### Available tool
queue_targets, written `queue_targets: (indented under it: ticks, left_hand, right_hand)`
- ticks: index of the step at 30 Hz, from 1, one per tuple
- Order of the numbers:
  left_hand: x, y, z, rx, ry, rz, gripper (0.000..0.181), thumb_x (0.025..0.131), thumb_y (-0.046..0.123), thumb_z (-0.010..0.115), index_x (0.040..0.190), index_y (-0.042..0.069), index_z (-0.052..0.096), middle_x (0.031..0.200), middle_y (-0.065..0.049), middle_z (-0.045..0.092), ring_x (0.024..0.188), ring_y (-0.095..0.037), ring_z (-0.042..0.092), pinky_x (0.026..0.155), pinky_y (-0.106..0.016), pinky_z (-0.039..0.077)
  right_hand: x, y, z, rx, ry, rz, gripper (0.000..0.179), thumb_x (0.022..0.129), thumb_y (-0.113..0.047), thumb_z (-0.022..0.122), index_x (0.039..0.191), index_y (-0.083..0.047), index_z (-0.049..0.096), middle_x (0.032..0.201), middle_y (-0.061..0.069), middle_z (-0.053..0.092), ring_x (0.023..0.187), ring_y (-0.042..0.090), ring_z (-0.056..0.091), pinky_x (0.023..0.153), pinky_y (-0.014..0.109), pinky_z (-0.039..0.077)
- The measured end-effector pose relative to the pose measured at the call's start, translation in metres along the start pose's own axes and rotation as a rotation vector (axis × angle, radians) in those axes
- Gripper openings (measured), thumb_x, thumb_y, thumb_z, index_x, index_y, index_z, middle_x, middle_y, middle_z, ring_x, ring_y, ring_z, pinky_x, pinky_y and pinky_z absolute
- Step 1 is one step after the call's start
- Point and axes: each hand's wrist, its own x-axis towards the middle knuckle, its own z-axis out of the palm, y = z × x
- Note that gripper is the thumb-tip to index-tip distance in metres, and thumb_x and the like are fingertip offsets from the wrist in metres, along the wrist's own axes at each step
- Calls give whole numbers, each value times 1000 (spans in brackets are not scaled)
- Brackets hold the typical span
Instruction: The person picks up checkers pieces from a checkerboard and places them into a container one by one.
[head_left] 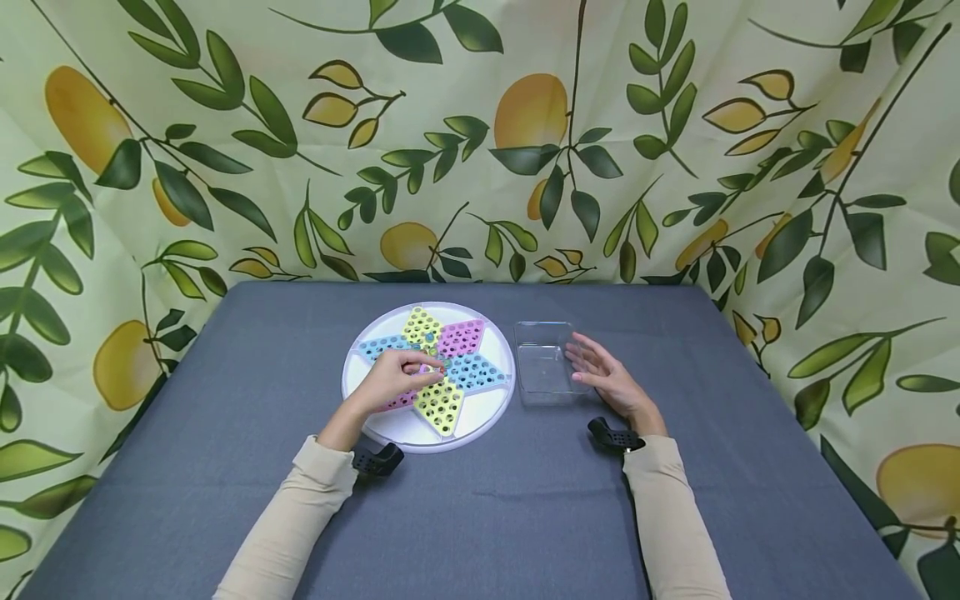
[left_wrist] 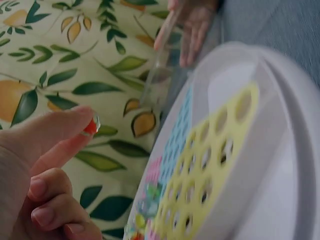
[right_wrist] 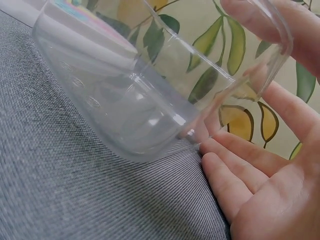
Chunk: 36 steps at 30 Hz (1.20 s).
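Observation:
My left hand (head_left: 393, 379) is over a round white Chinese checkers board (head_left: 480, 417) with a star of yellow, pink and blue holed sections. Between thumb and index finger it pinches a clear glass marble with a red-orange core (left_wrist: 93, 125); the other fingers curl in below. Several green, blue and other coloured marbles (left_wrist: 149, 202) sit in holes around the star's centre. My right hand (head_left: 615, 383) is at the right side of a clear plastic box (right_wrist: 140, 115), fingers loosely extended, fingertips right at its wall. No marbles show inside the box.
The board and box stand side by side on a table with a grey-blue cloth (head_left: 487, 525). A curtain (head_left: 450, 150) printed with leaves and yellow fruit hangs behind and along both sides. Black cameras (head_left: 378, 460) are strapped to both wrists.

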Motion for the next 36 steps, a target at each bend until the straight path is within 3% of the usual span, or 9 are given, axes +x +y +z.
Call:
queue_targets:
  ticks: [5, 15, 23, 36]
  left_hand:
    - [8, 6, 13, -51, 3, -14, 28, 84, 19, 74, 106, 1, 73, 59, 5, 29, 53, -3, 26, 48, -17, 23]
    - [18, 23, 36, -68, 14, 38, 24, 84, 17, 74, 104, 5, 74, 53, 7, 25, 49, -3, 22, 47, -16, 21]
    - [30, 30, 56, -107, 10, 82, 24, 83, 15, 74, 103, 1, 74, 50, 11, 22, 48, -2, 20, 45, -16, 19]
    - [40, 35, 80, -134, 3, 83, 27, 83, 16, 73, 105, 0, 73, 49, 11, 22, 49, -3, 20, 47, -16, 20]
  right_hand:
    - [-1, -1, 1, 2, -1, 4, 82, 90, -4, 63, 154, -3, 13, 158, 29, 17, 147, 45, 15, 102, 6, 38]
    - [-1, -2, 1, 6, 11, 20, 81, 90, -3, 62, 154, -3, 13, 158, 27, 17, 147, 44, 15, 103, 7, 38]
    - [0, -1, 2, -12, 10, 19, 80, 90, -3, 62, 154, -5, 14, 158, 27, 19, 147, 44, 17, 103, 7, 38]
    - [0, -6, 7, -2, 10, 11, 83, 88, -3, 66, 154, -3, 14, 157, 29, 20, 146, 43, 18, 100, 6, 39]
